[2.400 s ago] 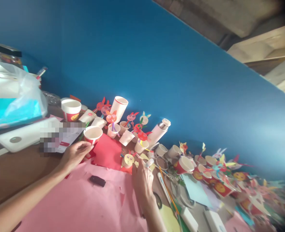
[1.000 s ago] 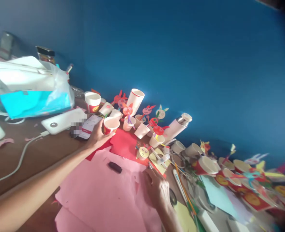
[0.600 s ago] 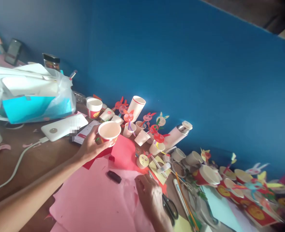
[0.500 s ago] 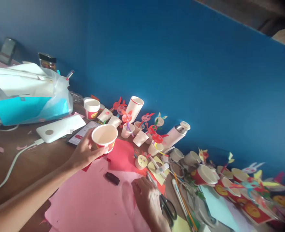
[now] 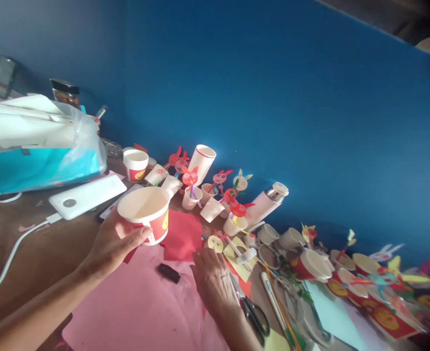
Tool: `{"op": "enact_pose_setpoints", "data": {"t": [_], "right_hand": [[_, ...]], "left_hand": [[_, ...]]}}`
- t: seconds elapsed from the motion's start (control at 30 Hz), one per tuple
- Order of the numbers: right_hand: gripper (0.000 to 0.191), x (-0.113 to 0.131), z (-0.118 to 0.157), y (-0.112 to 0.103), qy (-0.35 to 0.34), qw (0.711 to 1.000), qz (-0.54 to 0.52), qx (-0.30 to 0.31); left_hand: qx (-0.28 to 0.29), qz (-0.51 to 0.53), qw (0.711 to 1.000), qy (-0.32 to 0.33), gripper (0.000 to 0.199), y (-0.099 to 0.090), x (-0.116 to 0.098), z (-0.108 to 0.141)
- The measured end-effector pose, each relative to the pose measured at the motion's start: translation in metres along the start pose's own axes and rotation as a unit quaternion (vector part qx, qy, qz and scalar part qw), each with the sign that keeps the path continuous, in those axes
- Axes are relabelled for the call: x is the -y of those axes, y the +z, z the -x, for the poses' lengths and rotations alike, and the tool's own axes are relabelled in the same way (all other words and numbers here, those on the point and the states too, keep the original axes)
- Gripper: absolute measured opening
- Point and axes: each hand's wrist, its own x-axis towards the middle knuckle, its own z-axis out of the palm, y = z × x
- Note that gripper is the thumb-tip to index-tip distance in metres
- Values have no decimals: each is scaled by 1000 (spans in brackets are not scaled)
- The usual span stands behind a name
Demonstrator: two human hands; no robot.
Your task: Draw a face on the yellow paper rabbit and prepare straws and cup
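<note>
A red-and-white paper bowl (image 5: pixel 159 226) is gripped by its side in my left hand (image 5: pixel 114 239), raised above the table with its opening up. My right hand (image 5: pixel 211 275) reaches over the right part of the pink paper (image 5: pixel 134 307), beside a small cup with a yellow face (image 5: pixel 215 243); its fingertips point away from me and what they touch is hidden. A black cap-like piece (image 5: pixel 169 273) lies on the pink paper between my hands. Red paper (image 5: pixel 183 234) lies beyond it. Black scissors (image 5: pixel 254 317) rest to the right of my right wrist.
Paper cups with red animal faces (image 5: pixel 190 176), a tall cup stack (image 5: pixel 203 163) and a leaning thermos (image 5: pixel 268 204) stand along the blue wall. A white power bank (image 5: pixel 86 197) with a cable and a filled plastic bag (image 5: pixel 43 165) are at left. Decorated bowls (image 5: pixel 384 317) crowd the right.
My left hand has moved slightly left and towards me with the bowl, which has turned a little. My right hand has moved forward to the small yellow-faced cup.
</note>
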Motion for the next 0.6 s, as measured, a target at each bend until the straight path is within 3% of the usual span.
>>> {"op": "enact_pose_setpoints", "data": {"t": [0.13,0.27,0.4,0.5,0.6], "right_hand": [[28,0,-13,13,-38,999,13,5],[31,-3,-10,21,-53,998,-8,-12],[28,-7,-11,25,1,997,-56,-53],[22,-8,-15,17,62,989,-109,-84],[20,-6,-14,-8,84,979,-158,-102]], "left_hand": [[-2,7,1000,4,77,-5,7,-7],[14,70,997,-2,69,-7,16,-9],[7,98,995,-5,70,-6,16,-9],[1,100,995,8,68,-5,15,-10],[-1,105,994,17,67,-7,16,-11]]}}
